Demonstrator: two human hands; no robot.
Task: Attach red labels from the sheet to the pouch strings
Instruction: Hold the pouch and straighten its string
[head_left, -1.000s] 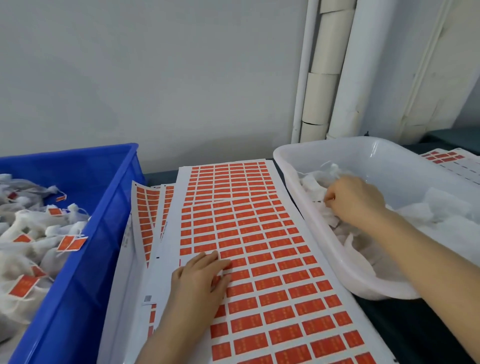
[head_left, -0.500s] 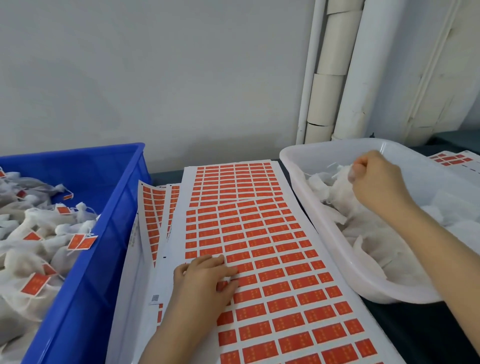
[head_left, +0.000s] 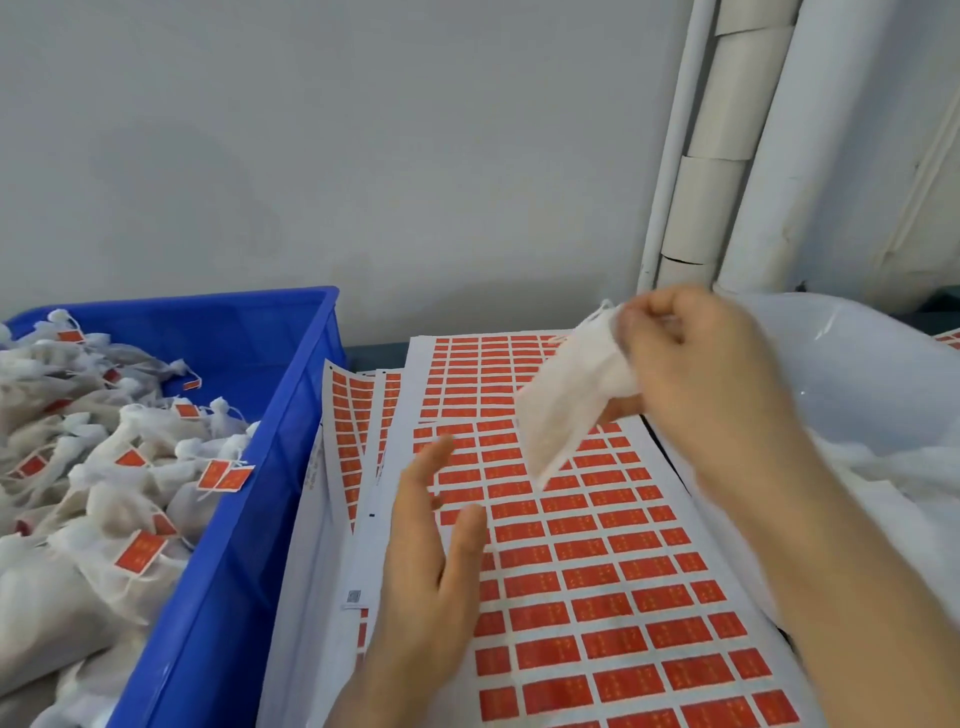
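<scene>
A white mesh drawstring pouch (head_left: 563, 400), not yet labelled, is pinched in the right hand (head_left: 696, 374) above the sheet of red labels (head_left: 597, 551). The left hand (head_left: 431, 561) is held open. Many tagged pouches are piled in the blue plastic crate (head_left: 249, 493) at left; more wait in the white tub (head_left: 857, 374).

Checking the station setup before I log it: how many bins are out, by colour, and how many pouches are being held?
Blue bin: 1
White bin: 1
Pouch held in the right hand: 1
Pouch held in the left hand: 0
Total: 2 bins, 1 held pouch
</scene>
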